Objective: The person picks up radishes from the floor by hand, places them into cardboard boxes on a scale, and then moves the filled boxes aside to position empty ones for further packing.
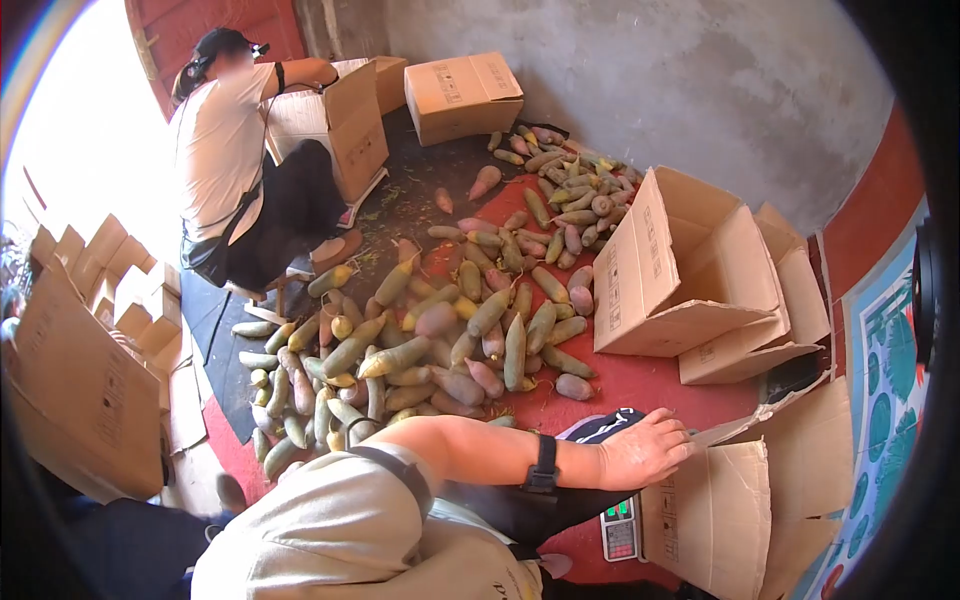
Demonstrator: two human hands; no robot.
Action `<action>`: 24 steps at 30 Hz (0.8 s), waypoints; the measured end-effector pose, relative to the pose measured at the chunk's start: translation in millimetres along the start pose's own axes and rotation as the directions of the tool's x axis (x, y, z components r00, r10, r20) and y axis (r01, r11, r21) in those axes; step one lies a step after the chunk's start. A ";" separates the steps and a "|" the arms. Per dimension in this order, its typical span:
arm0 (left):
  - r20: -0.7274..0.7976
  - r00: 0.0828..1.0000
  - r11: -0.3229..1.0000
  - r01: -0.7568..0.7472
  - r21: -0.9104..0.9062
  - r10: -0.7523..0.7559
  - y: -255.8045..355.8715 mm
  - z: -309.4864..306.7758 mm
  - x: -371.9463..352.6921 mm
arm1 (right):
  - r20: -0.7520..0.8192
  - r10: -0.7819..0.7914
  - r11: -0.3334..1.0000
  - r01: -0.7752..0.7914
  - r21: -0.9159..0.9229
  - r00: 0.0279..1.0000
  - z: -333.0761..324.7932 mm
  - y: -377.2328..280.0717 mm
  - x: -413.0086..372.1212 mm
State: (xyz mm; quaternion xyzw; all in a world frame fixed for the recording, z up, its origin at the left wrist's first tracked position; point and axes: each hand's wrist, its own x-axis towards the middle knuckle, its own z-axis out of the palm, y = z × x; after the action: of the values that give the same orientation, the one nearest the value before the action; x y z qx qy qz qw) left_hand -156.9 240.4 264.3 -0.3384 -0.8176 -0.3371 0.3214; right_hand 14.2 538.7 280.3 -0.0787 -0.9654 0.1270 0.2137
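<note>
My left hand (645, 450) extends from the bottom centre toward the right, with a black band on its wrist. Its fingers are slightly apart at the near left edge of an open cardboard box (705, 515), and no held object shows in them. Whether the fingertips touch the flap is unclear. Beside that box's base, a scale (621, 530) shows a lit green display. My right hand is out of view. Beyond my arm lies a large pile of green and pinkish long root vegetables (395, 357).
Open boxes (640, 270) stand at the right by the wall. Another person (225, 165) crouches at the upper left, arms over a box (355, 130). A closed box (463, 97) sits at the back. More cartons (90, 390) are at the left.
</note>
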 end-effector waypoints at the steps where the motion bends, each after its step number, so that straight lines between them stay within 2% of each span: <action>1: 0.033 0.999 1.000 0.018 -0.001 -0.018 0.1 -0.1 -0.1 | 0.006 0.000 1.000 0.000 0.009 1.000 3.8 -1.0 4.8; 3: 0.094 0.994 0.999 0.050 -0.011 -0.049 2.3 -2.3 -0.9 | 0.014 -0.029 0.998 0.028 0.055 0.999 12.8 -2.0 12.3; 9: 0.146 0.987 0.996 0.055 0.068 -0.065 4.4 -11.8 0.1 | 0.017 -0.069 0.986 0.065 0.155 0.997 33.0 -2.4 26.7; 13: 0.135 0.988 0.988 0.049 0.144 -0.069 3.4 -19.1 1.9 | 0.035 -0.043 0.991 0.039 0.130 0.998 35.8 7.2 24.8; 15: 0.139 0.987 0.983 0.058 0.173 -0.082 3.4 -21.5 2.1 | -0.022 -0.056 0.983 0.059 0.176 0.998 34.4 9.3 23.5; 16: 0.149 0.985 0.983 0.057 0.177 -0.084 3.4 -21.8 2.9 | -0.024 -0.039 0.986 0.042 0.159 0.999 36.5 11.9 23.3; 20: 0.194 0.972 0.977 0.099 0.189 -0.136 8.7 -19.8 6.1 | -0.028 0.072 0.954 -0.061 0.294 0.997 50.5 39.1 5.7; 24: 0.246 0.958 0.977 0.100 0.187 -0.146 15.3 -20.4 14.0 | -0.025 0.096 0.964 -0.086 0.250 0.995 42.5 40.0 4.0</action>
State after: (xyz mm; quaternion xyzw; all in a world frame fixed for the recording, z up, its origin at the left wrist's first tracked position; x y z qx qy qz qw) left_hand -146.9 237.7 291.5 -0.2985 -0.8981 -0.2374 0.2189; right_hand -3.9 568.7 233.5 -0.0979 -0.9331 0.2553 0.2337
